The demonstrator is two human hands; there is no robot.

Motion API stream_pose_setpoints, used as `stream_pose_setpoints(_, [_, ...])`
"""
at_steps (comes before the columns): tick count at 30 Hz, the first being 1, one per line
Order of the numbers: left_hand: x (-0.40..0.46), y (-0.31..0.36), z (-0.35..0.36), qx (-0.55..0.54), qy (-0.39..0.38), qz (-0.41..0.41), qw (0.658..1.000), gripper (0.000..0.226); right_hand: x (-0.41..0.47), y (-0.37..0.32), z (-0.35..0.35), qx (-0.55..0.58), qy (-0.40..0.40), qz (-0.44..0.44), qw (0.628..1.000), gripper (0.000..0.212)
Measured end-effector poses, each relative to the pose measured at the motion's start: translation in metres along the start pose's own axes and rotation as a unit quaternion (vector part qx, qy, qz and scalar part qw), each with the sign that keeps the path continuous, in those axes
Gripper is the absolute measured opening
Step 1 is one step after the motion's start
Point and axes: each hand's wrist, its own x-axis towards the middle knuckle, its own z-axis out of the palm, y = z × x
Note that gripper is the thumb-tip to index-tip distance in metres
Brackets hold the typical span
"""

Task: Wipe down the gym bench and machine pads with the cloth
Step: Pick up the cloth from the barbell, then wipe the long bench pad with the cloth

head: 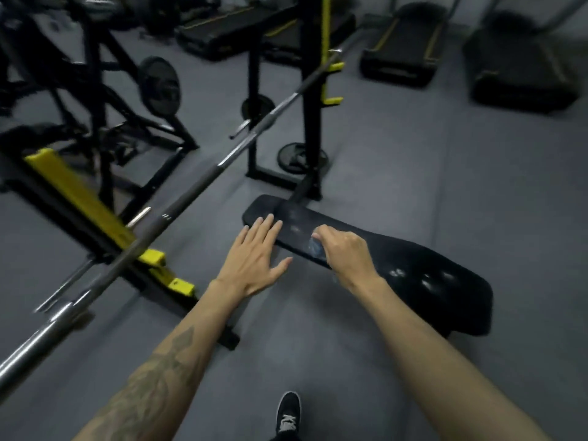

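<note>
Bench: the black padded gym bench (397, 265) lies at 3 o'clock from the frame's centre, running toward 5 o'clock.
Left hand (254, 254): released, fingers straight, fingertips over the bench's near edge at 9 o'clock of the other hand.
Right hand (345, 249): clenched on a small pale-blue cloth (316, 247), pressed to the pad.
Progress: pale smears sit at 11 o'clock of the cloth; probably early, most of the bench and the machine pads are left.
Nearby: barbell (197, 183) at 10 o'clock.

Cloth (316, 248) mostly hidden under right hand (345, 251)
</note>
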Motion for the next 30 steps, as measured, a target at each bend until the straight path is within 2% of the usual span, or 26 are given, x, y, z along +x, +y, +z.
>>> stream_pose_setpoints(3, [0.063,0.029,0.017,-0.010,-0.019,0.067,0.997,0.094,-0.009,0.054,-0.014,-0.019,-0.013,0.079,0.997,0.023])
stream_pose_setpoints(9, [0.153,0.094,0.061,-0.011,-0.057,0.182,0.982,0.092,-0.046,0.134,-0.028,-0.041,0.018,0.210,0.977,0.033])
stream_pose_setpoints(18, [0.224,0.186,0.154,-0.022,-0.113,0.260,0.959,0.095,-0.125,0.250,-0.038,-0.047,-0.028,0.365,0.930,0.016])
stream_pose_setpoints(21, [0.238,0.220,0.192,-0.027,-0.124,0.272,0.954,0.095,-0.152,0.293,-0.043,-0.076,-0.027,0.385,0.920,0.020])
stream_pose_setpoints(25, [0.247,0.251,0.256,-0.019,-0.134,0.292,0.947,0.090,-0.181,0.345,-0.034,-0.135,0.023,0.387,0.912,0.018])
stream_pose_setpoints(30, [0.263,0.264,0.375,-0.003,-0.130,0.298,0.946,0.081,-0.226,0.398,0.040,-0.154,0.050,0.335,0.928,0.020])
